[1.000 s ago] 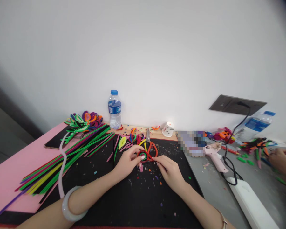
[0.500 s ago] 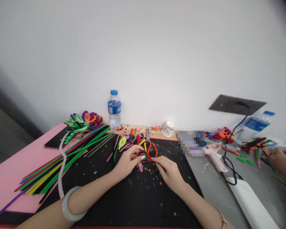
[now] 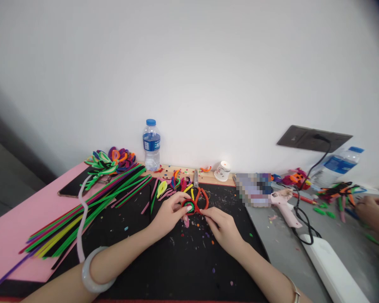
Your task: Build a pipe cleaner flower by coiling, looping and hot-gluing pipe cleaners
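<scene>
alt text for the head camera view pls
Two bare hands, left hand and right hand, pinch a small red, green and black pipe-cleaner coil over a black mat; loose pipe cleaners lie left, scissors behind.

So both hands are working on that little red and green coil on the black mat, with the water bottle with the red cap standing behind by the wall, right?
Not quite: the water bottle has a blue cap, not red, as the head view shows. The rest holds: the left hand and right hand both hold the red and green coil over the black mat.

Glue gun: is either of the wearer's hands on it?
No. The glue gun lies untouched on the grey surface, right of both hands, which pinch a small coil.
</scene>
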Demonstrator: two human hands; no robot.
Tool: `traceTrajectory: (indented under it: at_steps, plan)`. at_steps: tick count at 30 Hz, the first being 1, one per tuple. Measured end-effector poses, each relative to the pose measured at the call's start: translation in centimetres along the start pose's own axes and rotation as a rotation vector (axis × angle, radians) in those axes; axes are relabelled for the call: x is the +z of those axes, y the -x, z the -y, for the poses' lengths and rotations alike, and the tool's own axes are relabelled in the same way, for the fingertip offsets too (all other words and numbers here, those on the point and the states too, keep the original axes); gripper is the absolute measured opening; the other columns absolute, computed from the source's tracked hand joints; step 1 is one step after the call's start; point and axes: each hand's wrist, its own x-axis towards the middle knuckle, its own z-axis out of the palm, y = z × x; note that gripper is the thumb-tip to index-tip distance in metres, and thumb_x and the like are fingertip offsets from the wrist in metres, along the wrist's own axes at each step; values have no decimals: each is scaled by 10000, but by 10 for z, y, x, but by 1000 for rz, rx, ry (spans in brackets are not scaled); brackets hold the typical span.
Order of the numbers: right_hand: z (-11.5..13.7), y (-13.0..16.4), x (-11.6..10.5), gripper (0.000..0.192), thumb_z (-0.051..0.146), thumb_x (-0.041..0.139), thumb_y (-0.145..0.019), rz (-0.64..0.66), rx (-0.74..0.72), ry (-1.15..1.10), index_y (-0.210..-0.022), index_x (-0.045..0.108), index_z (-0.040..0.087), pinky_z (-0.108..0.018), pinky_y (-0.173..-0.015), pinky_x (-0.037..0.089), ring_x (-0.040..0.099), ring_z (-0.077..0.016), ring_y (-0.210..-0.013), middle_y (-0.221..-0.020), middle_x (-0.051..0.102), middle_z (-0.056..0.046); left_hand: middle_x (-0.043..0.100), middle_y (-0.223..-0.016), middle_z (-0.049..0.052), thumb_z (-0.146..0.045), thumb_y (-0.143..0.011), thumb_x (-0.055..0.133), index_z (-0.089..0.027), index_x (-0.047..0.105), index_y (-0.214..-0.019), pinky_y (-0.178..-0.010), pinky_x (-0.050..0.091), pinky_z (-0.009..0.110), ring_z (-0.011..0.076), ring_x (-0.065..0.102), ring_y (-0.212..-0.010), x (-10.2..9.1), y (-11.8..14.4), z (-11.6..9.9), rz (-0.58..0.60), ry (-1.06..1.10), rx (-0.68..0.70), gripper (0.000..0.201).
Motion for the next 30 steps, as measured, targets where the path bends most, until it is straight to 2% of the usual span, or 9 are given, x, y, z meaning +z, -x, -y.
traceTrajectory:
  at_steps: [30]
  plan:
    - [-4, 3, 5, 271, 116, 406, -899, 31, -7, -31, -1094, 569, 210, -288, -738, 515, 607, -164, -827, -926, 634, -72, 567, -798, -17, -230, -804, 576, -192, 485, -994, -497, 479, 241, 108, 613, -481, -2, -1, 5, 36, -11, 3, 214]
